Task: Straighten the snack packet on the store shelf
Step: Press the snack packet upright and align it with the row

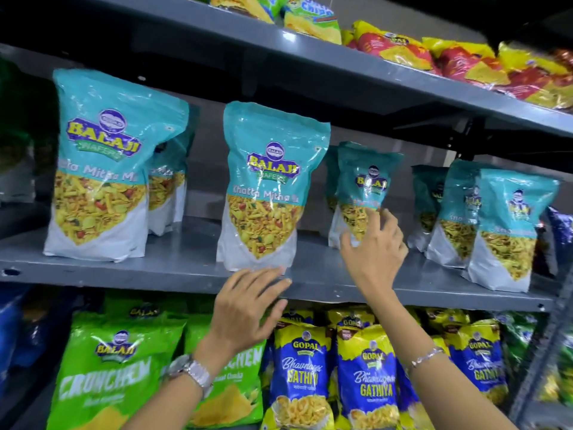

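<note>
A teal and white snack packet [266, 187] stands upright at the front of the grey middle shelf [173, 271]. My left hand [248, 308] hangs just below its base at the shelf lip, fingers spread, holding nothing. A smaller teal packet [366, 184] stands further back to the right. My right hand [375, 249] reaches onto the shelf with fingertips touching that packet's lower front, fingers apart and not closed around it.
More teal packets stand at the left [102, 169] and right [508, 231] of the same shelf. Green bags [111, 367] and blue-yellow bags [366, 383] fill the shelf below. Red-yellow packets [403, 48] lie on the shelf above.
</note>
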